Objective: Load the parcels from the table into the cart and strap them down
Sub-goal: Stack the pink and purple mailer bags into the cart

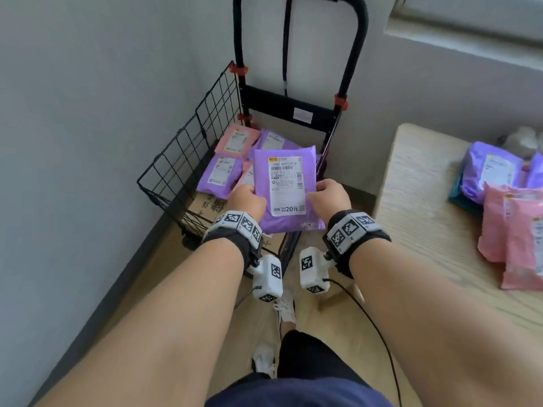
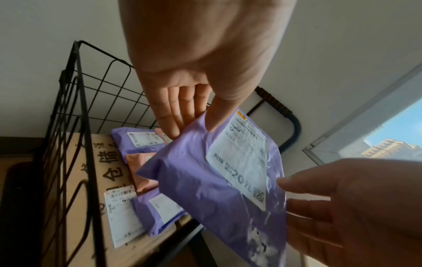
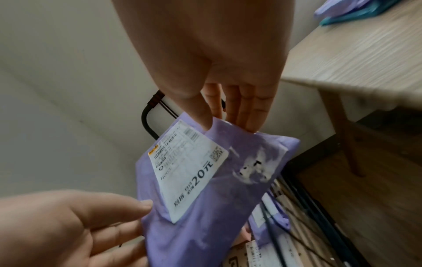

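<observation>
A purple parcel (image 1: 264, 168) (image 2: 198, 180) (image 3: 205, 225) with a white label hangs over the black wire cart (image 1: 182, 160), held flat between both hands. My left hand (image 1: 246, 201) (image 2: 189, 115) pinches its left edge, thumb on top and fingers underneath. On the opposite edge my right hand (image 1: 329, 195) (image 3: 228, 117) pinches it the same way. Inside the cart (image 2: 75, 112) lie several pink and purple parcels (image 1: 235, 142) on top of a cardboard box (image 1: 202, 207) (image 2: 107, 162). More purple parcels (image 1: 490, 168) and pink ones (image 1: 511, 230) sit on the wooden table (image 1: 423, 201) at the right.
The cart stands in a corner against the grey wall, its tall black handle (image 1: 299, 54) at the back with a dark strap (image 1: 286, 45) hanging down it. The table edge (image 3: 342, 79) is close to the cart's right side. My legs and white shoes (image 1: 285, 309) are below.
</observation>
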Available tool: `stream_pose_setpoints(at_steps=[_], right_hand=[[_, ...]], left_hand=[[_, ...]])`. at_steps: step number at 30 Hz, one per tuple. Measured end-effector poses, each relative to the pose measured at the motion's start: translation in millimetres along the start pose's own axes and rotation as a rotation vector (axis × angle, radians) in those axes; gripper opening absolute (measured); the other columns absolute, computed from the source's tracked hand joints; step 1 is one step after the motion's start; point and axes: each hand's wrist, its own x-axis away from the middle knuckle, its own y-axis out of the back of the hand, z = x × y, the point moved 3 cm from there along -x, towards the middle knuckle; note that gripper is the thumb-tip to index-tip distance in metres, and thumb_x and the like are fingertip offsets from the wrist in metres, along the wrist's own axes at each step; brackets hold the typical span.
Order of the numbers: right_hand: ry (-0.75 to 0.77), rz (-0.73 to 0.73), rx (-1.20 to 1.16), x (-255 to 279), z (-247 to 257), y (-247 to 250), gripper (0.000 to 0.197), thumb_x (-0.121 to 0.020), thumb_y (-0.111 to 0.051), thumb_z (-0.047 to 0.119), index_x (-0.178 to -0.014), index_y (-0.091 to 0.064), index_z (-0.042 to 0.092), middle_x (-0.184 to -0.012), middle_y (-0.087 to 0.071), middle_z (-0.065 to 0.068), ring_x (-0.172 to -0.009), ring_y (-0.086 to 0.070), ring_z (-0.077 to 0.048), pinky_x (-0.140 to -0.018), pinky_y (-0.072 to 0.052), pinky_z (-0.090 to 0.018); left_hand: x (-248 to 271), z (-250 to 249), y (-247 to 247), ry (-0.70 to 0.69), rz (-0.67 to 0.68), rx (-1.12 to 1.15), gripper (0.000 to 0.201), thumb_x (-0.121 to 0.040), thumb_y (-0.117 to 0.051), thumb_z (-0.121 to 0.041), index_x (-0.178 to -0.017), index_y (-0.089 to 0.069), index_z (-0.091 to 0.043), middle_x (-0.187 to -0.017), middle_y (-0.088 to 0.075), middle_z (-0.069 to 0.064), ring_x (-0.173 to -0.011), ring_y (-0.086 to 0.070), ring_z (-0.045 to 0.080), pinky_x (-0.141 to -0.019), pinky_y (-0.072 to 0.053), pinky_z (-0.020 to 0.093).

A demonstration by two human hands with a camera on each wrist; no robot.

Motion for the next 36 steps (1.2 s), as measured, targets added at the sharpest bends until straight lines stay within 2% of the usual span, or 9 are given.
stream_pose_setpoints(at_steps=[8,13,15,18,24,30,32,34,36], right_hand=[[0.092,0.204,0.181,-87,65,-48,0.042,-0.091,-0.039,0.002,-0.128,-0.057,0.013,-0.119,-0.062,-0.007,-0.111,-0.058,-0.027,-0.078,-0.041,-0.026],[0.144,0.330,0.335,-135,91,-91,0.044,-0.092,-0.037,0.001,-0.133,-0.052,0.010,-0.130,-0.058,-0.010,-0.110,-0.057,-0.028,-0.080,-0.043,-0.029],[0.158,0.379,0.388,-149,96,-111,0.044,-0.094,-0.038,0.003,-0.136,-0.049,0.010,-0.131,-0.057,-0.011,-0.115,-0.056,-0.030,-0.083,-0.044,-0.029],[0.177,0.467,0.426,-170,100,-145,0.043,-0.095,-0.041,0.005,-0.138,-0.047,0.007,-0.134,-0.053,-0.017,-0.123,-0.051,-0.033,-0.099,-0.043,-0.034],[0.239,0.561,0.591,-214,102,-213,0.040,-0.095,-0.042,0.008,-0.134,-0.053,0.008,-0.134,-0.054,-0.015,-0.123,-0.052,-0.031,-0.103,-0.043,-0.036],[0.356,0.702,0.785,-236,100,-268,0.035,-0.098,-0.036,0.010,-0.121,-0.062,0.007,-0.121,-0.062,-0.014,-0.108,-0.058,-0.030,-0.091,-0.047,-0.035],[0.388,0.799,0.875,-240,99,-286,0.035,-0.097,-0.038,0.005,-0.126,-0.057,0.005,-0.126,-0.060,-0.014,-0.113,-0.056,-0.029,-0.098,-0.045,-0.038],[0.399,0.895,0.917,-243,100,-302,0.035,-0.097,-0.034,0.004,-0.123,-0.057,0.004,-0.124,-0.060,-0.014,-0.108,-0.056,-0.026,-0.097,-0.043,-0.036],[0.421,0.976,0.964,-245,103,-317,0.034,-0.097,-0.034,0.004,-0.122,-0.057,0.003,-0.125,-0.059,-0.013,-0.110,-0.054,-0.025,-0.096,-0.040,-0.033]], left_hand=[[-83,4,23,0.285,0.034,0.149,0.031,-0.082,-0.049,-0.016,-0.107,-0.059,-0.002,-0.088,-0.063,0.015,-0.066,-0.058,0.029,-0.050,-0.039,0.025],[-131,34,20,0.390,-0.036,0.246,0.027,-0.083,-0.051,-0.019,-0.103,-0.060,-0.003,-0.098,-0.066,0.017,-0.082,-0.066,0.032,-0.078,-0.058,0.039],[-144,47,21,0.435,-0.043,0.277,0.014,-0.089,-0.051,-0.018,-0.081,-0.055,-0.008,-0.094,-0.061,0.013,-0.085,-0.063,0.027,-0.085,-0.055,0.038],[-167,67,18,0.492,-0.056,0.332,0.033,-0.094,-0.049,-0.023,-0.063,-0.039,-0.020,-0.096,-0.051,0.009,-0.088,-0.051,0.020,-0.093,-0.052,0.040],[-201,109,12,0.674,-0.020,0.399,0.037,-0.096,-0.037,-0.033,-0.105,-0.062,-0.008,-0.100,-0.067,0.013,-0.093,-0.067,0.031,-0.083,-0.053,0.034],[-228,153,11,0.738,0.019,0.436,0.032,-0.100,-0.035,-0.019,-0.069,-0.043,-0.021,-0.073,-0.048,0.000,-0.074,-0.052,0.017,-0.067,-0.047,0.028],[-233,162,6,0.738,0.111,0.431,0.027,-0.103,-0.032,-0.012,-0.092,-0.053,-0.024,-0.094,-0.055,0.004,-0.092,-0.049,0.018,-0.070,-0.043,0.023],[-237,170,4,0.751,0.247,0.217,0.032,-0.102,-0.035,-0.008,-0.130,-0.050,-0.003,-0.132,-0.053,0.018,-0.117,-0.051,0.025,-0.078,-0.045,0.023],[-242,175,8,0.697,0.332,-0.101,0.034,-0.099,-0.041,-0.007,-0.130,-0.049,0.005,-0.135,-0.052,0.019,-0.125,-0.051,0.032,-0.095,-0.044,0.031]])
